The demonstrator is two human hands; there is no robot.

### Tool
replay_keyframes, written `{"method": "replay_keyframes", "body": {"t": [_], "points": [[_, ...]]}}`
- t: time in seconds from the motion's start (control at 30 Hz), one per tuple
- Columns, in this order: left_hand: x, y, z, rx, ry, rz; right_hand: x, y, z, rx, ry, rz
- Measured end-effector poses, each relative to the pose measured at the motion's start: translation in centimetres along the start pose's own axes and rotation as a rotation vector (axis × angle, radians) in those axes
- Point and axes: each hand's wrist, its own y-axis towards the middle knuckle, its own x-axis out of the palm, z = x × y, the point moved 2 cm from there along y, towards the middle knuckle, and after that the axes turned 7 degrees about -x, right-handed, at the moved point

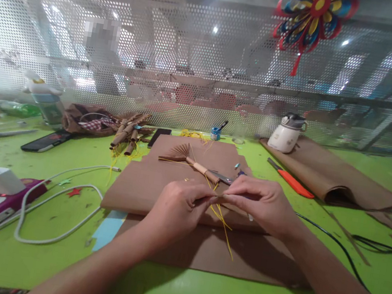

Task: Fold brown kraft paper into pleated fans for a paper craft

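The pleated paper fan (179,152) lies on brown paper (147,186) on the counter (63,268), its folds spread and handle (200,169) rolled. Just in front, the left hand (180,205) and right hand (264,198) both pinch a small paper strip (221,196); that piece seems unfinished, and the yellow string (221,216) beneath hangs loose, apparently untrimmed.

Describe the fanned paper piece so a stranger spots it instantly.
On the green table, find the flat brown paper. The fanned paper piece lies there, beyond the left hand; only it has a pale-banded stem and pleated, spread-out end.
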Motion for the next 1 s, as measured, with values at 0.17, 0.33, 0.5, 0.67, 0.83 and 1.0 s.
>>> {"method": "replay_keyframes", "body": {"t": [0.17,0.33,0.5,0.67,0.83,1.0], "points": [[-0.2,0.2,0.2,0.054,0.001,0.019,-0.2,0.0,0.1,-0.019,-0.018,-0.015],[-0.1,0.2,0.1,0.047,-0.027,0.006,-0.3,0.0,0.4,0.000,-0.030,-0.041],[0.1,0.2,-0.1,0.065,-0.015,0.032,0.0,0.0,0.5,0.031,-0.083,-0.037],[0.2,0.2,-0.1,0.079,-0.011,0.040,0.3,-0.1,0.3,-0.066,-0.142,-0.019],[0.1,0.4,-0.2,0.076,-0.009,0.030,0.1,-0.1,0.3,-0.105,-0.134,-0.020],[-0.2,0.8,-1.0,0.011,-0.036,-0.018,-0.3,-0.1,0.7,-0.082,-0.144,-0.018]]}}
